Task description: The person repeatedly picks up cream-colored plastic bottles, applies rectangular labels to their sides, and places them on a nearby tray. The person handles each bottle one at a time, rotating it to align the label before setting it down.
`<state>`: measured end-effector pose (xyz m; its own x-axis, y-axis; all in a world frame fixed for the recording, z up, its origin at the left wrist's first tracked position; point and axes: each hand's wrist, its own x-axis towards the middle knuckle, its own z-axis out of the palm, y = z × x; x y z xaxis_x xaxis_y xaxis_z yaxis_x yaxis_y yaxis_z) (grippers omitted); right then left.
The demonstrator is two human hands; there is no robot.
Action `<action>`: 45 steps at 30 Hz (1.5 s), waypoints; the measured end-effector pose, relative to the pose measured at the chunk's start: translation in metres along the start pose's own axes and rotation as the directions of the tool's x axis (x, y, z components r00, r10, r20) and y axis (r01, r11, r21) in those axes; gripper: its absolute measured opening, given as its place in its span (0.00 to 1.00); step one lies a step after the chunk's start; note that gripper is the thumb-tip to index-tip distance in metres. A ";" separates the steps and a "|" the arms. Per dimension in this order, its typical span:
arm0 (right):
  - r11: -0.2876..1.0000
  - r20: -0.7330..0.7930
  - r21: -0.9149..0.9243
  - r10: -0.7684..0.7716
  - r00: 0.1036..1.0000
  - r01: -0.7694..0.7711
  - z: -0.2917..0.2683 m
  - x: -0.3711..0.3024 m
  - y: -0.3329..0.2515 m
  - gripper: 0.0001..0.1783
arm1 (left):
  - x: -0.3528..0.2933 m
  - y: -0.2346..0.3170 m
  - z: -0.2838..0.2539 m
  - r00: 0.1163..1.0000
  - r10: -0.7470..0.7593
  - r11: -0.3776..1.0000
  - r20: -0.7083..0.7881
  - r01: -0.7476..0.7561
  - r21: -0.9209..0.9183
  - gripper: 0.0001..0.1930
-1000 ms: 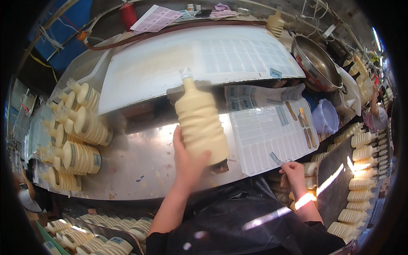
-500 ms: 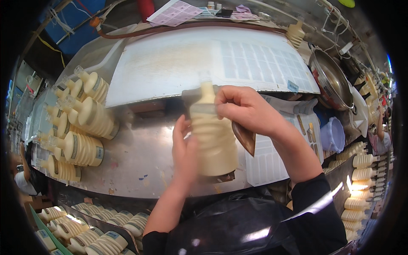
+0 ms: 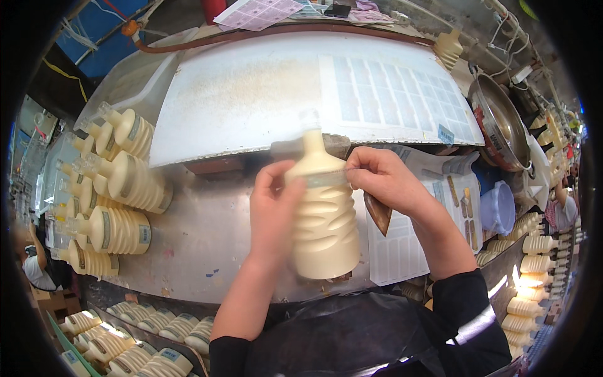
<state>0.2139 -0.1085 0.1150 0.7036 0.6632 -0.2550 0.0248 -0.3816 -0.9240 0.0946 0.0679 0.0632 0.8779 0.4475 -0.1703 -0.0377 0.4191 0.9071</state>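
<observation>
Bottle (image 3: 326,242), in the head view, is placed over the tabletop (image 3: 201,232), seemingly for easy reach; its side is touched by the left hand (image 3: 274,204), whose blurred grip cannot be told; a strip (image 3: 323,179) across its shoulder is pinched by fingers of the right hand (image 3: 382,181), apparently for tautness.

The strip (image 3: 320,180) on the middle bottle (image 3: 328,248), blue labels (image 3: 145,235) on left-hand bottles (image 3: 118,227) and lettering (image 3: 495,134) on the pan (image 3: 500,108) are unreadable.
</observation>
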 end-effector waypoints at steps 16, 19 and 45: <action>0.994 -0.042 0.109 -0.014 0.999 0.019 0.005 0.004 0.011 0.06 | 0.004 -0.009 -0.003 0.998 0.034 0.999 -0.059 -0.035 -0.010 0.17; 0.993 -0.047 0.119 -0.003 0.999 0.008 0.003 0.007 0.021 0.06 | 0.004 -0.010 -0.003 0.995 0.075 0.997 -0.069 -0.072 0.041 0.17; 0.952 -0.133 0.306 0.062 0.989 -0.019 0.026 0.001 0.034 0.18 | 0.003 -0.013 -0.003 0.995 0.032 0.998 -0.094 -0.036 -0.043 0.15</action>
<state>0.1967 -0.1040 0.0759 0.7917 0.5470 -0.2719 -0.2070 -0.1785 -0.9619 0.0962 0.0663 0.0503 0.8273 0.5332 -0.1768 -0.0897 0.4361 0.8954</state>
